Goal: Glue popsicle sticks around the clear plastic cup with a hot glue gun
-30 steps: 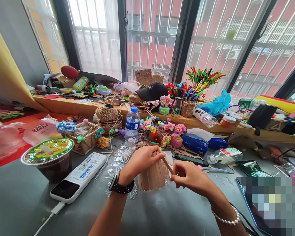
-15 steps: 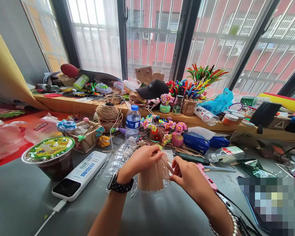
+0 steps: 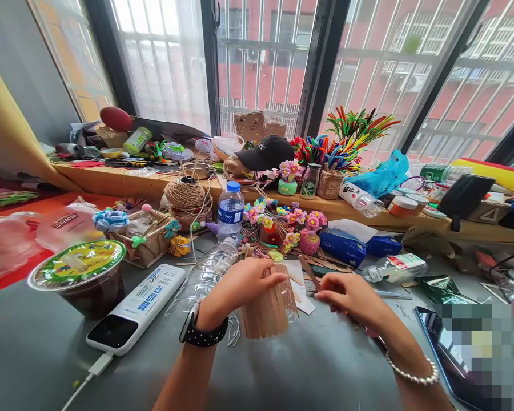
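My left hand is closed over the top of a clear plastic bottle piece whose side is covered with upright wooden craft sticks. Its right side shows bare clear plastic. To the right of it, my right hand pinches a single craft stick, which points up and to the left, apart from the covered piece. Behind the piece lies a white sheet of paper with loose sticks on it. A large clear bottle lies on its side just left of my left hand.
On the left stand a lidded cup and a white power bank with a cable. A blue-capped water bottle, twine and pipe-cleaner flowers line the back. Tissue packs and a tablet are on the right.
My right hand has moved right with the stick, away from the covered piece, and the stick now points more upright. My left hand stays on the piece, which has tilted slightly.
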